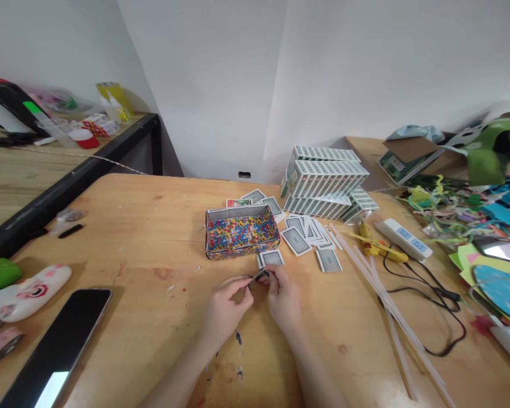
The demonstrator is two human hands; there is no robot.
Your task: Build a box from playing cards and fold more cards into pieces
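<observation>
Over the middle of the table, my left hand [229,303] and my right hand [284,294] come together with fingers pinched. Between their fingertips is a small, dark, narrow piece [260,276] that looks like a folded playing card; its faces are mostly hidden. Just beyond my fingers lies a small pile of playing cards [271,259], backs up. Behind that stands an open box [243,249], patterned in many colours inside and out, with a grey card-back pattern along its far inner wall. More loose playing cards [296,241] are spread to the right of the box.
Striped card boxes [329,178] are stacked at the back. A yellow glue gun [382,249], a power strip [403,238] and long glue sticks [391,306] lie right. Coloured scraps [497,209] crowd the far right. A phone [59,345] and a white figure [42,289] lie left.
</observation>
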